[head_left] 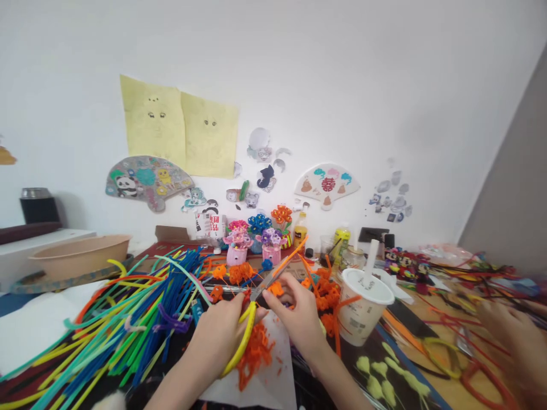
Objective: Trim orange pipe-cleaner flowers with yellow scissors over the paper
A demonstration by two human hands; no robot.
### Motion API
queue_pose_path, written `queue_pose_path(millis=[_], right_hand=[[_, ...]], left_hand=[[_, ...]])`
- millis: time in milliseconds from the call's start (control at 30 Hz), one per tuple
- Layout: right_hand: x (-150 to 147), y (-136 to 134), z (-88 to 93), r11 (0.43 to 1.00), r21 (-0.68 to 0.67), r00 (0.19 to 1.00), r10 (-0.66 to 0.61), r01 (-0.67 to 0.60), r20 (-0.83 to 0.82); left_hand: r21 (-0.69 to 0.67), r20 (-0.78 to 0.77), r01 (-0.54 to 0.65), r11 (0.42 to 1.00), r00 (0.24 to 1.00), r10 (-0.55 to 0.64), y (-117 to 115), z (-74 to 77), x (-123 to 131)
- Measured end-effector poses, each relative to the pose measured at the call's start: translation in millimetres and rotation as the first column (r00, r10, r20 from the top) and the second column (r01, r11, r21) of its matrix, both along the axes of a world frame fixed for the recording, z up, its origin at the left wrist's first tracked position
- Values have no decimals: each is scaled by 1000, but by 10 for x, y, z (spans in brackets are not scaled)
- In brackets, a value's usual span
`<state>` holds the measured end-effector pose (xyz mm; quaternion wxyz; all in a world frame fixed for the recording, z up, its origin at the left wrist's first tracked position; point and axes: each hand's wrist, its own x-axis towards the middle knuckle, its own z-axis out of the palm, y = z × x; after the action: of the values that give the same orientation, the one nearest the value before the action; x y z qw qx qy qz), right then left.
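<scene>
Left hand (pixel 216 336) grips the scissors (pixel 261 290) by the yellow handle (pixel 244 341), fingers closed round it, blades pointing about 1 o'clock. Right hand (pixel 297 313) has fingers together, pinching an orange pipe cleaner (pixel 290 256) up by the blades; the exact contact is partly hidden, and whether the blades are biting it can't be told. Stem runs toward 1 o'clock. For a clean snip, best to keep the stem taut, the pinch close to the blades and the cut square across. Both wrists are low and turned inward, hands close together at frame center, forearms coming up from 7 and 5 o'clock. Orange snippets (pixel 256 356) lie on white paper (pixel 280 376) at 6 o'clock. Loose pipe cleaners (pixel 119 319) are heaped at 9 o'clock, a straw cup (pixel 365 310) stands at 3 o'clock, pipe-cleaner flowers (pixel 256 239) at 12. Another hand (pixel 506 336), blurred, sits far off at 4 o'clock.
</scene>
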<state>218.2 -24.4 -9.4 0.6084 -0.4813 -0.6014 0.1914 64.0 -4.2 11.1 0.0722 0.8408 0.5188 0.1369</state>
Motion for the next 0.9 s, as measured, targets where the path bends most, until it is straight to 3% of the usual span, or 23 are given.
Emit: queue_pose_path(millis=[167,600,900], right_hand=[[25,20,-28,999,4,999,-44,44,23],[19,-13,43,1000,-17,998,-5,6,56],[5,-5,40,999,-18,999,46,-45,25]], left_hand=[[-17,23,31,999,999,-31,-5,5,-8],[-48,-22,2,999,1000,-3,-49,63,16],[-61,-17,0,998,1000,-1,19,-8,15]])
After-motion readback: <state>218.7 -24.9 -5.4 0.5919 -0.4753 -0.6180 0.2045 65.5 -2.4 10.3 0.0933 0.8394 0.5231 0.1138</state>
